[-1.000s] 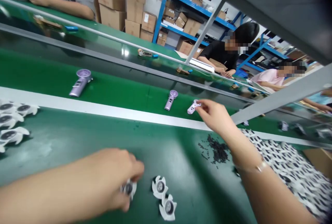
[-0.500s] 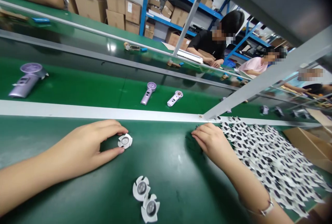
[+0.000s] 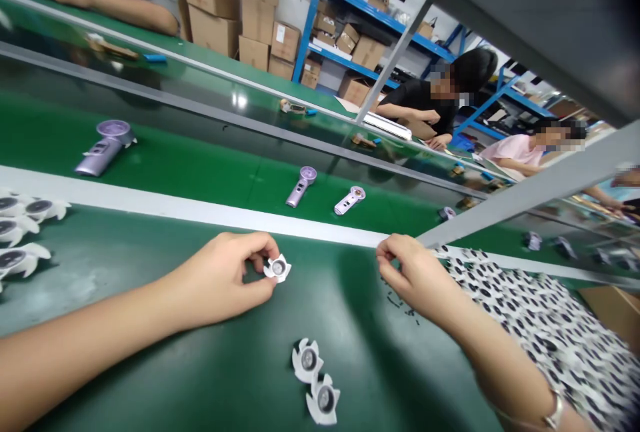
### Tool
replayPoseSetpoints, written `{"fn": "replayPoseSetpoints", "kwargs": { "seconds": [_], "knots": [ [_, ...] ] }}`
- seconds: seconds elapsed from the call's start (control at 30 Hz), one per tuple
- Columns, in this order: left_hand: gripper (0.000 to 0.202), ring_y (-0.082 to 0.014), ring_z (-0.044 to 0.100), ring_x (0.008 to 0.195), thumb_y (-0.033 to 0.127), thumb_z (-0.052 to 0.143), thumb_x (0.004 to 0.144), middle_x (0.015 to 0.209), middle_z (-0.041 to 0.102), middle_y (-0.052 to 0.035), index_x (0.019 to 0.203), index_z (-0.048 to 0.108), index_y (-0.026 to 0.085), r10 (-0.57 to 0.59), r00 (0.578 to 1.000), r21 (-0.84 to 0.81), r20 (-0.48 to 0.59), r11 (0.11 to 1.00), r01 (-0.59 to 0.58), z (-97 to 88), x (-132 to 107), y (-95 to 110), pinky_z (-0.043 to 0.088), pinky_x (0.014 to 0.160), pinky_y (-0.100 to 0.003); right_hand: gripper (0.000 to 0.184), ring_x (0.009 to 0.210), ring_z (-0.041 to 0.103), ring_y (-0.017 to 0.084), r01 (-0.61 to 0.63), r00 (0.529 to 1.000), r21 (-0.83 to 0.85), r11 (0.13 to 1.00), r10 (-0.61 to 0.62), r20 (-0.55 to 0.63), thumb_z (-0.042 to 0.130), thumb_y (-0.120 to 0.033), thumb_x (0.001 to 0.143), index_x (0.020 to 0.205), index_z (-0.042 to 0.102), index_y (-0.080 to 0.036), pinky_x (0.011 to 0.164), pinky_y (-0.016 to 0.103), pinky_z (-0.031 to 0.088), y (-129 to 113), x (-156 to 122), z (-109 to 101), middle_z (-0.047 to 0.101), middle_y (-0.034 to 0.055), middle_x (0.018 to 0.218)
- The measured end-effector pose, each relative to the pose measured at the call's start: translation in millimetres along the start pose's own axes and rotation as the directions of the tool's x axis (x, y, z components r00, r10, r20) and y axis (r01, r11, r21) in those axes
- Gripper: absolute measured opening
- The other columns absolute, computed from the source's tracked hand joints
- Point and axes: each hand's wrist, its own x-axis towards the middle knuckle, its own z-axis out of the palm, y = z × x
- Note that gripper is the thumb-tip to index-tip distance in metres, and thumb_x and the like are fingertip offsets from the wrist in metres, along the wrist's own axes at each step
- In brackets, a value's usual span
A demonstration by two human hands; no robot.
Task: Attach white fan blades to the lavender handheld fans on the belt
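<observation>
My left hand [image 3: 220, 273] pinches a white petal-edged disc part with a dark round centre [image 3: 277, 268] between thumb and fingertips, just above the green belt [image 3: 390, 379]. Below it lie a pair of matching parts [image 3: 307, 361] [image 3: 324, 400], apart from the hand. My right hand [image 3: 415, 277] rests near the white strip [image 3: 210, 215] with its fingertips pinched together. Anything between them is too small to see. A few small black bits [image 3: 397, 304] lie under it.
Several white parts [image 3: 20, 219] lie at the left. Purple handheld devices [image 3: 103, 149] [image 3: 300, 187] and a white one [image 3: 349, 200] stand on the far belt. A black-and-white spotted mass [image 3: 530, 325] fills the right. Co-workers sit beyond, with stacked cartons and blue shelving behind.
My left hand has moved up the belt, now holding a part clear of the pair. My right hand has come back from the far belt to the white strip. The camera view has shifted slightly.
</observation>
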Motion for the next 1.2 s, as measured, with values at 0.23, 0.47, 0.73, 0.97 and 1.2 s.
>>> {"fn": "replayPoseSetpoints", "kwargs": {
  "seconds": [0.23, 0.47, 0.73, 0.97, 1.2],
  "knots": [
    [0.010, -0.0137, 0.067, 0.075, 0.019, 0.064, 0.079, 0.082, 0.066, 0.0016, 0.088, 0.058, 0.019, 0.100, 0.993, -0.370, -0.065, 0.922, -0.118, 7.4, -7.5, 6.3, 0.055, 0.073, -0.024, 0.012, 0.083, 0.058, 0.013, 0.218, 0.971, 0.643, 0.734, -0.097, -0.219, 0.050, -0.010, 0.091, 0.090, 0.058, -0.019, 0.075, 0.025, 0.047, -111.1, 22.3, 10.6, 0.061, 0.0021, 0.089],
    [0.024, -0.0170, 0.070, 0.075, 0.032, 0.077, 0.076, 0.080, 0.071, -0.0015, 0.089, 0.065, 0.016, 0.151, 0.987, -0.468, -0.051, 0.870, -0.158, 4.4, -7.7, 6.8, 0.059, 0.071, -0.027, 0.015, 0.091, 0.060, 0.013, 0.289, 0.949, 0.608, 0.739, -0.135, -0.287, 0.056, -0.007, 0.089, 0.095, 0.062, -0.019, 0.080, 0.024, 0.049, -106.5, 16.2, 14.1, 0.063, 0.0035, 0.096],
    [0.021, -0.0145, 0.069, 0.071, 0.032, 0.078, 0.077, 0.077, 0.071, 0.0002, 0.087, 0.067, 0.017, 0.201, 0.976, -0.391, -0.084, 0.894, -0.218, 5.8, -6.6, 2.1, 0.058, 0.067, -0.024, 0.012, 0.091, 0.058, 0.016, 0.334, 0.939, 0.541, 0.772, -0.222, -0.264, 0.055, -0.008, 0.090, 0.094, 0.065, -0.015, 0.078, 0.029, 0.049, -102.8, 16.9, 9.7, 0.063, 0.0058, 0.092],
    [0.020, -0.0135, 0.068, 0.069, 0.034, 0.079, 0.076, 0.076, 0.071, 0.0007, 0.085, 0.070, 0.018, 0.203, 0.969, -0.316, -0.140, 0.918, -0.238, 8.0, -5.4, -4.6, 0.056, 0.064, -0.021, 0.017, 0.089, 0.058, 0.020, 0.372, 0.923, 0.435, 0.820, -0.278, -0.266, 0.051, -0.006, 0.092, 0.097, 0.067, -0.010, 0.077, 0.035, 0.052, -109.3, 14.6, 10.1, 0.064, 0.0118, 0.093],
    [0.023, -0.0121, 0.071, 0.074, 0.034, 0.082, 0.073, 0.078, 0.073, 0.0021, 0.085, 0.068, 0.021, -0.036, 0.991, -0.629, -0.131, 0.776, -0.054, 4.4, 5.7, -5.7, 0.057, 0.070, -0.017, 0.023, 0.090, 0.063, 0.024, 0.451, 0.842, 0.119, 0.884, -0.378, -0.384, 0.049, -0.013, 0.091, 0.105, 0.067, -0.013, 0.080, 0.039, 0.051, -99.7, 33.2, 9.7, 0.070, 0.0111, 0.094]
  ]
}}
